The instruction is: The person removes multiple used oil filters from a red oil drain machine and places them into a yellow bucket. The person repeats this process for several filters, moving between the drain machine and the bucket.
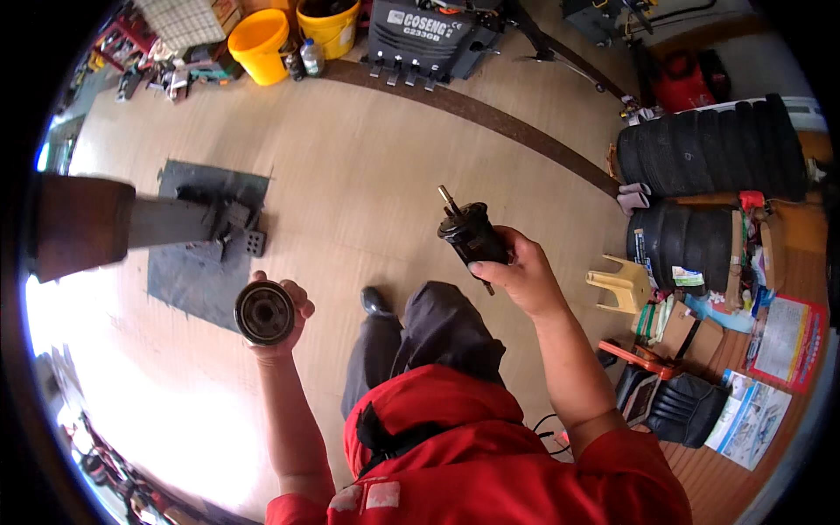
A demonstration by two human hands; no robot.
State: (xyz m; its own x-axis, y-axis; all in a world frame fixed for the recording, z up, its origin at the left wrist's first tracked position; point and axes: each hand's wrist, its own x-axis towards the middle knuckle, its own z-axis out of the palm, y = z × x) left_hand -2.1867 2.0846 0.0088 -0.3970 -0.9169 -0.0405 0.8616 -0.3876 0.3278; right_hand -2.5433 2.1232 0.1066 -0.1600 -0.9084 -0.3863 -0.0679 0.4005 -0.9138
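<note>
My left hand (296, 315) is closed round an oil filter (264, 312), a round dark can whose open end with a central hole faces up toward me. Some of its fingers show past the rim; the rest are hidden under the can. Held out to the right, my right hand (523, 271) grips a fuel filter (472, 234), a black cylinder with thin metal pipes at both ends. Its longer pipe points up and away, and my thumb lies along the lower part of the body. The two filters are well apart, both in the air above the floor.
A brown-and-grey lift post (87, 226) stands at left on a dark mat (197, 289). Yellow buckets (260, 48) and a black machine (429, 44) are at the far side. Stacked tyres (713, 149), a small yellow stool (619, 282) and a black chair (678, 407) line the right.
</note>
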